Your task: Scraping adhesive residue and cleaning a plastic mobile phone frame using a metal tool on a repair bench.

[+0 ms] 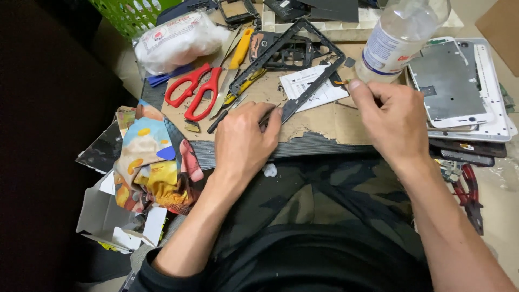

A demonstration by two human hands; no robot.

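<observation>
Fingers of my left hand [244, 141] are curled together around a thin dark tool [268, 118], pinching it so that its tip meets the lower end of the black plastic frame [303, 59]. That frame lies tilted on the brown cardboard sheet [319, 121], its long side running up and away from my left thumb toward the top of the bench. My right hand [390, 120] is closed too, thumb and forefinger pinched on a small orange-tipped bit [341, 82] at the frame's right edge; I cannot tell exactly what that bit is. Under the frame rests a white printed card [311, 89].

Just beyond my right hand stands a clear plastic bottle [401, 33] with a white label, leaning toward the upper right. Right of it sits a white tablet shell [459, 86], face down with its grey metal inside showing, and darker flat panels lie stacked under its near edge. Red-handled pliers [469, 192] lie by my right forearm.

Left of the frame are red scissors [194, 92], with a yellow-handled utility knife [238, 57] just beside them. Further up sits a bag of white cotton [175, 40], near a green basket [130, 13]. Colourful printed wrappers [148, 159] hang off the bench's left edge, above a white cardboard box [111, 219].
</observation>
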